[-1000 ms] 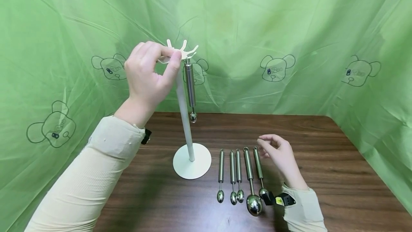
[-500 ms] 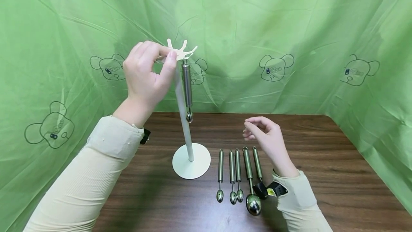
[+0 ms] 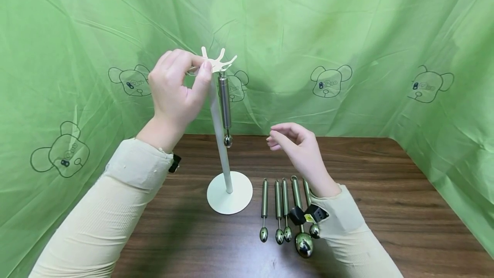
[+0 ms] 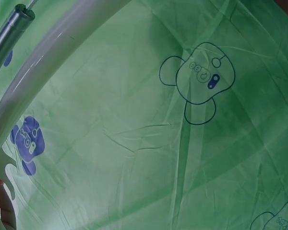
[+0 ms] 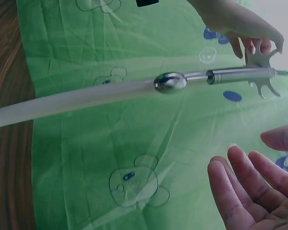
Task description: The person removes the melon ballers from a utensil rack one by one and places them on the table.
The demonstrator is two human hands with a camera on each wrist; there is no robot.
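Note:
At the top of a white stand (image 3: 221, 145), my left hand (image 3: 173, 87) pinches the hooked crown (image 3: 216, 64) between thumb and fingers. From one hook on its right side hangs a small metal scoop (image 3: 224, 102), handle up and bowl (image 5: 171, 82) down. My right hand (image 3: 300, 149) is in the air right of the stand, apart from it, with fingers loosely bent and nothing between them. The right wrist view shows its spread fingers (image 5: 249, 182) below the hanging scoop. Only a fingertip of the left hand shows in the left wrist view.
Several metal scoops lie side by side on the wooden table (image 3: 386, 200), among them a larger scoop (image 3: 304, 243). My right wrist's camera (image 3: 308, 214) partly covers two. The stand's round base (image 3: 243, 196) is left of them. A green cloth (image 3: 270, 20) encloses the table.
My right hand has moved up and left, from beside the lying scoops towards the stand. The stand's top and hanging scoop have shifted slightly left; my left hand keeps its pinch.

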